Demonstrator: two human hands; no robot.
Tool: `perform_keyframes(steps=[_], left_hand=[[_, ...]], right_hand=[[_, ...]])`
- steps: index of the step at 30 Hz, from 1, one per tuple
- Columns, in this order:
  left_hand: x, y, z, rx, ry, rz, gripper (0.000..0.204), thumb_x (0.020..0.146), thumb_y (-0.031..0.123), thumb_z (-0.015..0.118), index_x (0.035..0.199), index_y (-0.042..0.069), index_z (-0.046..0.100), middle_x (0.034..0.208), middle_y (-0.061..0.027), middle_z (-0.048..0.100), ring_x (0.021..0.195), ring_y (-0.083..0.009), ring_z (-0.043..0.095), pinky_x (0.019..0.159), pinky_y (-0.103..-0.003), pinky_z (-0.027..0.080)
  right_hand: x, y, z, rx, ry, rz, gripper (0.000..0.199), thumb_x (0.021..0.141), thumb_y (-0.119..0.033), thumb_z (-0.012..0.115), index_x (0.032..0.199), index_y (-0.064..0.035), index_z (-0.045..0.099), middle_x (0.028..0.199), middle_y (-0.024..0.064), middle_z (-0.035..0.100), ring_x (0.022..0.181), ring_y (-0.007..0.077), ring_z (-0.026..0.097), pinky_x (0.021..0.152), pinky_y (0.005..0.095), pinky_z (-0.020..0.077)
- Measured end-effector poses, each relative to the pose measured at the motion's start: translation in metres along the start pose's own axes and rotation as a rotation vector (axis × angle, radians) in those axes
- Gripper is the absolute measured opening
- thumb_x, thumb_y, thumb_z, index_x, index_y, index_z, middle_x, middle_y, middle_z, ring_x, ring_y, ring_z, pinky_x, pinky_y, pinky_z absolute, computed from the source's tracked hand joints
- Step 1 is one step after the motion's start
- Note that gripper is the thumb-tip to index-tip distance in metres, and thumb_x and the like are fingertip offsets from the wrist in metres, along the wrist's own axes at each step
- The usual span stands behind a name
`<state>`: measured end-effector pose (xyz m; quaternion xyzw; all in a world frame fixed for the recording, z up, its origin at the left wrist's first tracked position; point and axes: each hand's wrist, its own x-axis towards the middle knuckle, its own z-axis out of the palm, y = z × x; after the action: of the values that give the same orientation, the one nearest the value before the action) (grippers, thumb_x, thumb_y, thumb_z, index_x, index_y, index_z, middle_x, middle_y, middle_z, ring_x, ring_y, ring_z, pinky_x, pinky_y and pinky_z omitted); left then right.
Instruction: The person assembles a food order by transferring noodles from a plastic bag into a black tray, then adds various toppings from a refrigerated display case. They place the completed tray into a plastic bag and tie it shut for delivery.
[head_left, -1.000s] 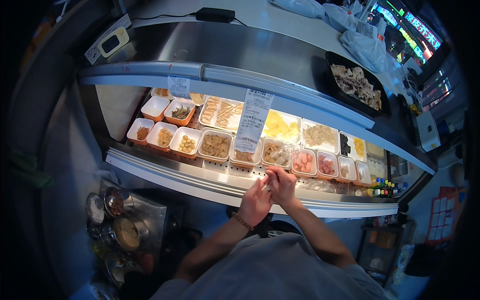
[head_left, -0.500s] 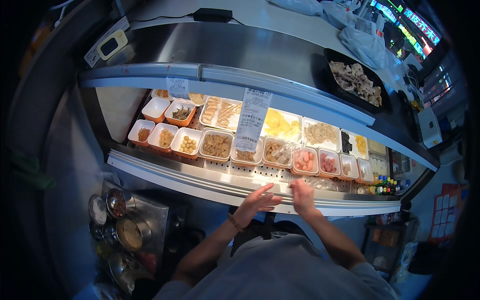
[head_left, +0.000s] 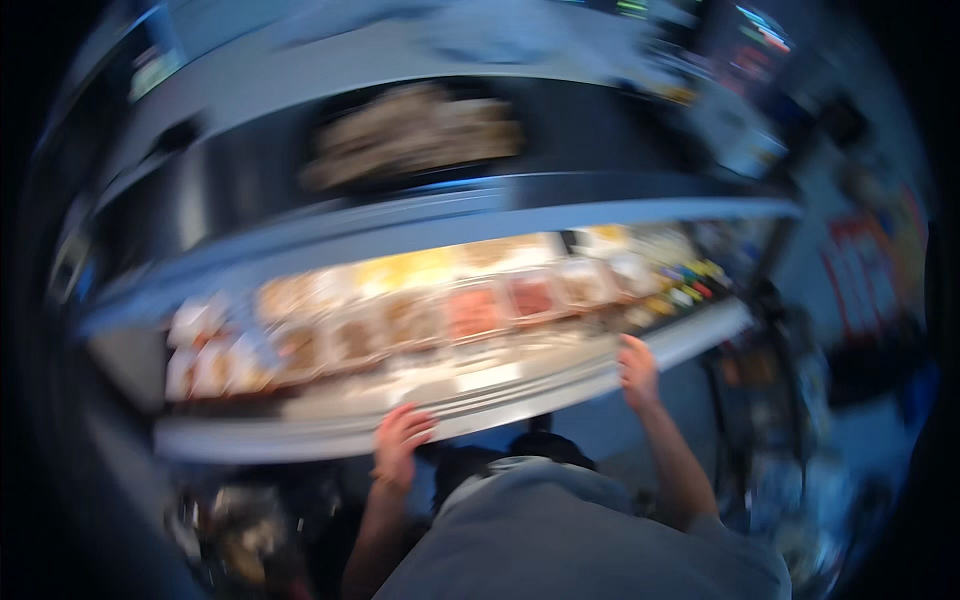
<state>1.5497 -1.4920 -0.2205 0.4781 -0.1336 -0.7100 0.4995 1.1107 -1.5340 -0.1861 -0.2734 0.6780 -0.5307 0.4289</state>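
Motion blurs the whole view. At the front rail (head_left: 540, 402) of a lit food display case, my left hand (head_left: 402, 432) lies against the edge with its fingers stretched and apart, nothing seen in it. My right hand (head_left: 637, 372) is farther right along the same rail, its fingers bent and smeared; whether they grip the rail is unclear. Behind the rail stand rows of food tubs, among them one with pink pieces (head_left: 474, 312) and one with dark red pieces (head_left: 531, 295). Several small bottles with coloured caps (head_left: 690, 290) are at the case's right end.
Light brown food pieces (head_left: 415, 130) lie on a black tray on top of the case. A pale plastic bag (head_left: 490, 35) is on the counter behind. Blurred metal containers (head_left: 245, 530) stand low at the left. A red and white sheet (head_left: 858, 275) shows at the right.
My view has swung to the right, so the case appears shifted left and tilted. My hands, close together before, are now wide apart, the left one at the rail and the right one farther right.
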Motion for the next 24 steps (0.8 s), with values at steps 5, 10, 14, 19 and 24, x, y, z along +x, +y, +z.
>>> perform_keyframes(steps=[5, 10, 14, 19, 24], left_hand=[[0.011, -0.021, 0.058, 0.202, 0.127, -0.001, 0.036, 0.094, 0.028, 0.056, 0.122, 0.004, 0.055, 0.098, -0.0130, 0.068, 0.090, -0.0243, 0.068, 0.073, -0.037, 0.056], [0.054, -0.078, 0.157, 0.280, 0.140, -0.008, 0.037, 0.093, 0.030, 0.057, 0.121, 0.006, 0.056, 0.099, -0.0138, 0.068, 0.086, -0.0260, 0.069, 0.070, -0.037, 0.058], [0.065, -0.142, 0.232, 0.672, -0.224, 0.015, 0.118, 0.070, 0.085, 0.048, 0.147, -0.002, 0.024, 0.143, -0.0317, 0.036, 0.130, -0.0461, 0.040, 0.105, -0.058, 0.037], [0.064, -0.162, 0.341, 0.847, -0.145, -0.132, 0.058, 0.101, 0.038, 0.034, 0.142, -0.003, 0.033, 0.129, -0.0305, 0.051, 0.122, -0.0442, 0.050, 0.098, -0.055, 0.046], [0.068, -0.178, 0.383, 0.880, -0.325, -0.041, 0.062, 0.099, 0.042, 0.037, 0.141, -0.004, 0.035, 0.130, -0.0275, 0.052, 0.122, -0.0409, 0.051, 0.097, -0.055, 0.046]], right_hand=[[0.059, -0.032, -0.097, 0.293, 0.387, -0.033, 0.048, 0.100, -0.041, 0.051, 0.063, -0.0108, 0.043, 0.053, -0.0053, 0.027, 0.041, 0.0075, 0.023, 0.035, 0.0249, 0.0200], [0.159, -0.024, -0.289, 0.360, 0.787, -0.236, 0.046, 0.098, -0.038, 0.053, 0.061, -0.0125, 0.042, 0.050, -0.0015, 0.037, 0.040, 0.0120, 0.031, 0.038, 0.0273, 0.0258], [0.235, -0.030, -0.422, 0.542, 0.659, -0.444, 0.029, 0.097, -0.031, 0.053, 0.079, -0.0100, 0.050, 0.070, 0.0013, 0.048, 0.054, 0.0095, 0.040, 0.050, 0.0237, 0.0334], [0.234, -0.193, -0.481, 0.437, 1.019, -1.042, 0.014, 0.098, -0.022, 0.053, 0.099, -0.0081, 0.055, 0.083, 0.0024, 0.050, 0.063, 0.0073, 0.042, 0.055, 0.0218, 0.0372], [0.349, -0.205, -0.517, 0.292, 1.063, -1.024, 0.024, 0.100, -0.026, 0.052, 0.109, -0.0040, 0.057, 0.097, 0.0054, 0.058, 0.085, 0.0098, 0.055, 0.073, 0.0251, 0.0473]])
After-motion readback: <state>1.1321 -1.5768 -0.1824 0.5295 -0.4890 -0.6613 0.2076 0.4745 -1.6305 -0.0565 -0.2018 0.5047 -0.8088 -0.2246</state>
